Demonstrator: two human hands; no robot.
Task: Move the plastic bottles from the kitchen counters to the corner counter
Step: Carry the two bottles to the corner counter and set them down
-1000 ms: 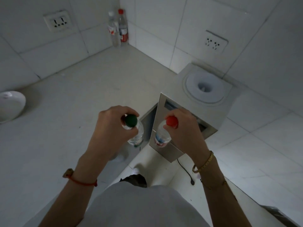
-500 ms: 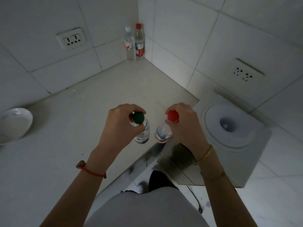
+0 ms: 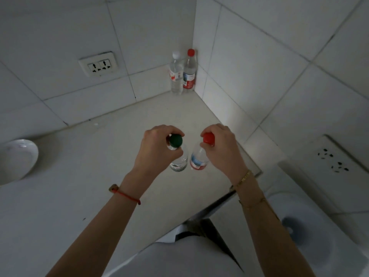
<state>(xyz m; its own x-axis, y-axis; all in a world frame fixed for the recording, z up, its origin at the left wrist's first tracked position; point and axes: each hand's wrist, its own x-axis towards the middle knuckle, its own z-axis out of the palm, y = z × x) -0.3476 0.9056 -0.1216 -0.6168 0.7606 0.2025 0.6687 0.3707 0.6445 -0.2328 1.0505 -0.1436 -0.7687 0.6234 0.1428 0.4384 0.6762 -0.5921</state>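
At the bottom of the frame, a white shirt (image 3: 179, 258) and two bare forearms reach upward over the worktop (image 3: 79, 196). Left wrist: red string bracelet (image 3: 127, 195). Right wrist: gold bangle (image 3: 244, 177). At frame centre, the left hand (image 3: 154, 149) is clenched around the neck of a green-capped bottle (image 3: 176, 152); the right hand (image 3: 221, 148) grips the neck of a red-capped bottle (image 3: 199, 156). Both bottles hang upright, just beside each other, over the worktop; whether their bases touch it cannot be told. Lower right: top of a water dispenser (image 3: 303, 232). Left edge: white bowl (image 3: 16, 158) on the worktop. Upper centre, in the corner where the tiled walls meet: two further bottles stand upright and touching, one white-capped (image 3: 176, 74), one with a red cap and red label (image 3: 189, 72). Upper left: double wall socket (image 3: 99, 63). Right: second socket (image 3: 333, 156).
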